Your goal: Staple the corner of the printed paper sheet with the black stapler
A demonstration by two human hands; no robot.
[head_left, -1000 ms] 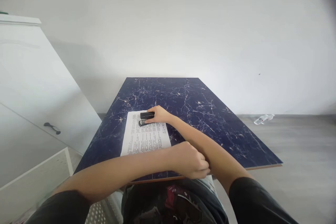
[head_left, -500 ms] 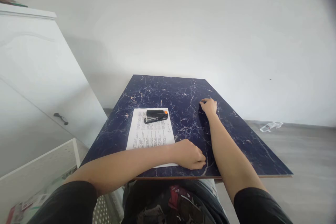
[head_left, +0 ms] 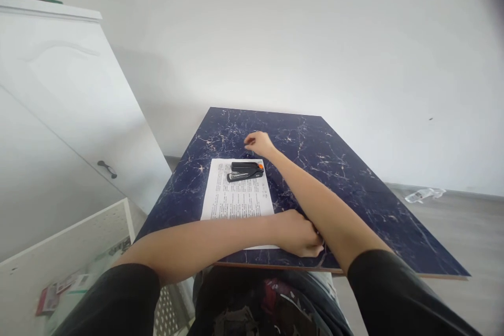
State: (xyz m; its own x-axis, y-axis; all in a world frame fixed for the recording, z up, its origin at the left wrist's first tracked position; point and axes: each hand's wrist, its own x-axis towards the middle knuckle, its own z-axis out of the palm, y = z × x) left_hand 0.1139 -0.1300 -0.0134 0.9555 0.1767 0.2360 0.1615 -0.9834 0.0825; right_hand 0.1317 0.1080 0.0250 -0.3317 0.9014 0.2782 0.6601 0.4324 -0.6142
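My left hand is curled into a fist on the table near its front edge, and nothing shows in it. The left forearm lies across the lower part of a printed sheet of paper. On the upper part of that sheet rests a black stapler with an orange spot at its right end. Just beyond the stapler hovers my right hand, palm side turned left, its fingers loosely bent and the thumb apart from them. I see nothing between them. The right forearm passes close by the left fist.
Beneath both arms is the dark blue marble-patterned table, set against a white wall. A white cabinet stands at the left, above an open white drawer or bin. Clear plastic packaging lies on the floor at right.
My right hand has swung left from the table's right side to behind the stapler. My left hand remains a fist on the table. The view has shifted slightly left.
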